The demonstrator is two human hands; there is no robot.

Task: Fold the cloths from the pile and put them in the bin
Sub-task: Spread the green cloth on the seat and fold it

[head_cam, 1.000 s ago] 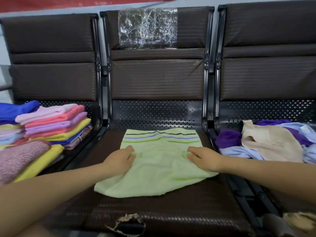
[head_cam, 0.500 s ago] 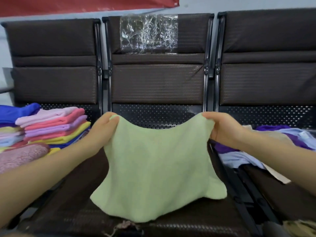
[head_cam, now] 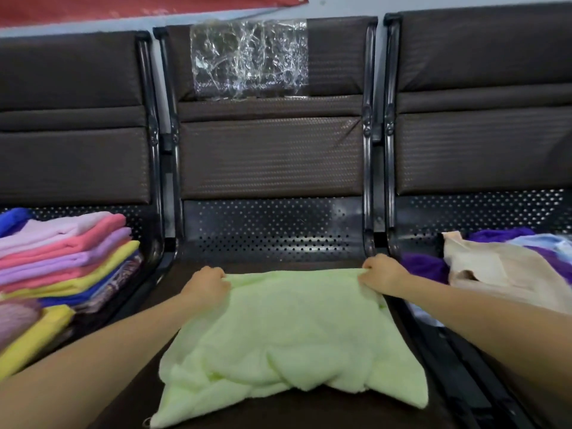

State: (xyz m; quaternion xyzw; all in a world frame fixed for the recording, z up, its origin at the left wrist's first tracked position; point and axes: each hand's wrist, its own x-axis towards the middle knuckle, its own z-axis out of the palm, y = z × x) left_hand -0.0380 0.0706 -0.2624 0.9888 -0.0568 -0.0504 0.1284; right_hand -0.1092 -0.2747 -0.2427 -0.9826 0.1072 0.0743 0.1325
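A light green cloth lies doubled over on the middle seat of a brown bench. My left hand pinches its far left corner and my right hand pinches its far right corner, both pressed down near the seat's back. The near edge of the cloth is rumpled and uneven. On the right seat is a loose pile of cloths, beige, purple and pale blue. No bin is in view.
A stack of folded cloths in pink, lilac, yellow and blue fills the left seat, with more folded ones nearer me. Black metal frame rails separate the seats. Crumpled clear plastic is stuck on the middle backrest.
Both hands lifted the near edge of the green cloth into the air, then carried it away from me and laid it down at the far edge, folding the cloth in half.
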